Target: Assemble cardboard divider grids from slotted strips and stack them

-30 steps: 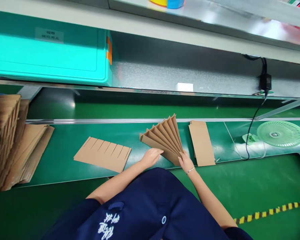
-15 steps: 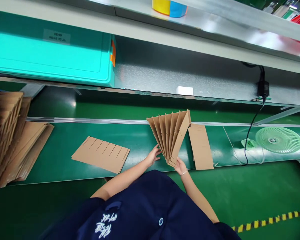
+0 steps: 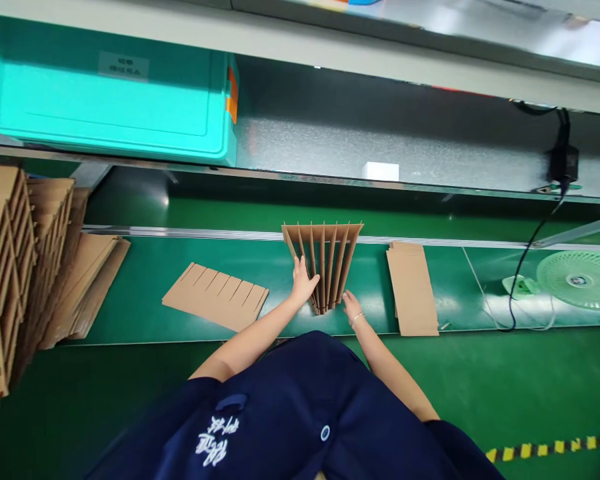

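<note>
A cardboard divider [image 3: 325, 233] stands in the middle of the green work surface, its several slats fanned apart at the far end and drawn together at the near end. My left hand [image 3: 304, 285] grips its left side, fingers along the outer slat and thumb across toward the inner ones. By the lower right corner is my right hand [image 3: 351, 307], fingers stretched toward the slats; whether they touch is hard to see. Left of the divider lies a flat slotted cardboard sheet [image 3: 217, 297]. To the right rests a stack of plain cardboard strips [image 3: 414, 288].
Assembled dividers [image 3: 0, 267] and flat cardboard sheets [image 3: 87, 287] are piled at the far left. A turquoise box [image 3: 110, 100] and a small white block [image 3: 381, 171] sit on the shelf above. A black cable [image 3: 523, 243] hangs near a green fan [image 3: 580, 280] at right.
The divider has turned to face straight away from me and shifted slightly left. My left hand has moved up onto its left side. My right hand has come off its near corner.
</note>
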A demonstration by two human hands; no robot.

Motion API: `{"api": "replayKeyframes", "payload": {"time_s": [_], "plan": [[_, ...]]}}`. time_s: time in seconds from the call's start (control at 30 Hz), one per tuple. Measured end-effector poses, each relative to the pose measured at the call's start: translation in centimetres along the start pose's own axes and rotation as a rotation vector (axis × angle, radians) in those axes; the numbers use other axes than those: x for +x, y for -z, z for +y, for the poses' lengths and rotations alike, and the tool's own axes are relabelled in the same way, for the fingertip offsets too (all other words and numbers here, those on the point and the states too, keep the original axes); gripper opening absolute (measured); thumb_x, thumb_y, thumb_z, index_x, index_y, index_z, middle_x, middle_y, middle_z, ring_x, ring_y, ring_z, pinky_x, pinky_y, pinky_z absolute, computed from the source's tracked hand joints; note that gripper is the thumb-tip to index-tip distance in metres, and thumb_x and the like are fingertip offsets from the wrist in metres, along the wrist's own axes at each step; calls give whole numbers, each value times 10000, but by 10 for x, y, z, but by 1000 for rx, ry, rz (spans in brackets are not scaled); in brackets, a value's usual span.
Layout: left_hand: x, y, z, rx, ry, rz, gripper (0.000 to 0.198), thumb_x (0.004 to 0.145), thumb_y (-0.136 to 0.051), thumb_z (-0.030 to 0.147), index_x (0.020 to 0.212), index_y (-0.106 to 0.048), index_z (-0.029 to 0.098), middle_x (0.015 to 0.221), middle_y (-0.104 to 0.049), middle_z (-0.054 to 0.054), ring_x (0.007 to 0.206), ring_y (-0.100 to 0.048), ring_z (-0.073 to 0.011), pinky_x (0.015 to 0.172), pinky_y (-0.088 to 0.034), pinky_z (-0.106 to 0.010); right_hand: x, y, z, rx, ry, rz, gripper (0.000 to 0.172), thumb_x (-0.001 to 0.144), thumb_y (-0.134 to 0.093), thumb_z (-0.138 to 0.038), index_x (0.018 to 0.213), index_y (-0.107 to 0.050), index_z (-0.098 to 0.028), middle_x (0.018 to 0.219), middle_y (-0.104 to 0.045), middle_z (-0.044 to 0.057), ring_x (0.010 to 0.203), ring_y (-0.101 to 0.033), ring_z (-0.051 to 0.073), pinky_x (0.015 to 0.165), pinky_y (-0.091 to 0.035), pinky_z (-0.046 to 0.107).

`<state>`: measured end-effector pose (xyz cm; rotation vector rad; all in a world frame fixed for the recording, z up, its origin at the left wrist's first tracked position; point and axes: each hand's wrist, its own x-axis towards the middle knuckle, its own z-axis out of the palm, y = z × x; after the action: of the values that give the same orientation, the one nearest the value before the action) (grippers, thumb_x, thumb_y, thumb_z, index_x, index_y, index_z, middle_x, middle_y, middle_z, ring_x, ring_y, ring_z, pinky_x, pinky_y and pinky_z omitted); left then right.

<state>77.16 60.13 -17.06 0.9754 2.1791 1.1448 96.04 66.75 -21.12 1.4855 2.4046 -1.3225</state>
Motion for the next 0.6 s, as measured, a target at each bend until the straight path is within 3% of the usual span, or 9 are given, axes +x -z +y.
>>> {"api": "replayKeyframes", "payload": {"time_s": [0.13,0.27,0.4,0.5,0.6], "plan": [[-7,13,-22,97,-97,-42,720,849,-480,361,1452,-115,215,1537,-12,-102,1404,-52,-243,1122,-161,-459,1,20,-18,69,48,271,590,910,-246,-406,1425,-206,-120,1458,-281,182,1317,-326,192,1003,-358,411],[-14,37,-37,173,-132,-85,597,892,-399,347,1440,-188,235,1535,-92,-69,1398,-118,-198,1120,-199,-408,1,33,-30,-124,237,224,602,835,-401,-306,1399,-292,-128,1482,-234,145,1369,-202,198,1074,-267,442],[-15,58,-42,218,-156,-115,545,886,-398,307,1412,-285,216,1521,-169,-66,1377,-210,-196,1114,-231,-381,4,42,-11,-201,313,266,570,824,-314,-222,1373,-315,-69,1463,-253,173,1370,-197,201,1093,-245,448],[-15,66,-45,184,-177,-110,529,889,-358,256,1410,-290,197,1517,-189,-64,1366,-241,-178,1110,-252,-353,7,48,5,-208,349,304,555,839,-298,-267,1358,-338,-75,1432,-303,173,1355,-237,216,1095,-255,444],[-22,81,-58,169,-152,-29,564,890,-369,289,1430,-227,204,1506,-225,-55,1372,-222,-173,1123,-231,-361,6,58,8,-209,380,329,576,855,-330,-377,1350,-357,-85,1416,-322,180,1345,-257,247,1089,-266,457]]}}
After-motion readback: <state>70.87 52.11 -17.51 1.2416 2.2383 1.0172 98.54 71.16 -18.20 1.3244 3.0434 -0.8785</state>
